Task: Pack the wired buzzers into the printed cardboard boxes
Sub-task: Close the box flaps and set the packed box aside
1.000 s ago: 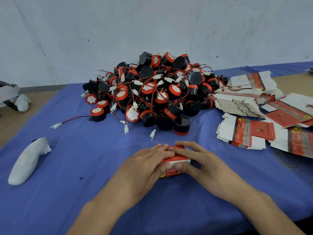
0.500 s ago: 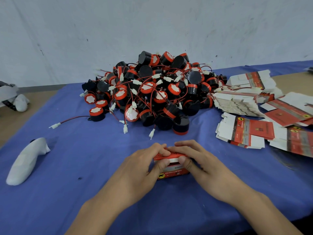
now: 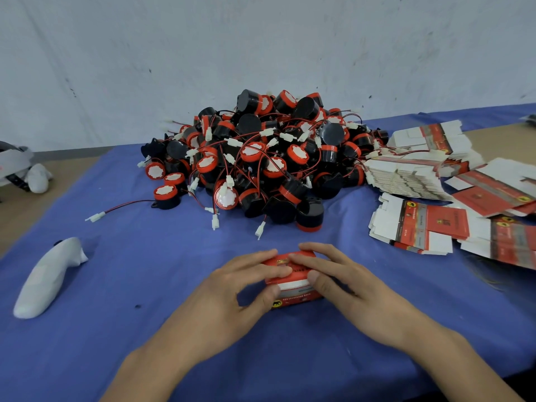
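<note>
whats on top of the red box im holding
Fingers of the left hand and right hand curl over the red box, thumbs on its front. Its inside is hidden.

1. Wired buzzers point(image 3: 261, 158): black cylinders with red rims and white faces, red-and-black leads ending in white plugs. Heaped in a tangled pile, far centre.
2. Single buzzer point(image 3: 166, 195): at the pile's left edge, its lead stretched leftward.
3. Assembled box point(image 3: 293, 285): red, printed, front centre.
4. Flat box blanks point(image 3: 420, 227): red-and-white, stacked right of the pile.

White handheld device point(image 3: 48, 278) on blue cloth point(image 3: 116, 358), grey wall point(image 3: 174, 53) behind
</note>
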A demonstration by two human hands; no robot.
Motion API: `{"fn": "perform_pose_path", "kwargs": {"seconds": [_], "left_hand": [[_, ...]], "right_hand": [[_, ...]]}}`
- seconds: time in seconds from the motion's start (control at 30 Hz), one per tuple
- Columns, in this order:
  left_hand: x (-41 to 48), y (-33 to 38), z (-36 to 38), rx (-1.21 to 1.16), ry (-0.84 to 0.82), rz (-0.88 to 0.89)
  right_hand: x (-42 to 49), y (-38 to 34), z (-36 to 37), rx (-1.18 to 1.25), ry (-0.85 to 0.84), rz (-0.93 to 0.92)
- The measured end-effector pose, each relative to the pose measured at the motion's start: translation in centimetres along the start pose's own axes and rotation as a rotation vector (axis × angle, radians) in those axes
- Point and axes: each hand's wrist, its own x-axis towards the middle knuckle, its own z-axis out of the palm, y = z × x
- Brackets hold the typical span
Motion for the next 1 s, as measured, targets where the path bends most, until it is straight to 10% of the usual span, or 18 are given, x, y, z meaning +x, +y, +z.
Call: {"fn": "perform_pose_path", "kwargs": {"seconds": [1.0], "left_hand": [[-0.68, 0.38, 0.24, 0.183, 0.142, 0.145]], "right_hand": [[0.82, 0.26, 0.05, 0.158, -0.026, 0.065]]}}
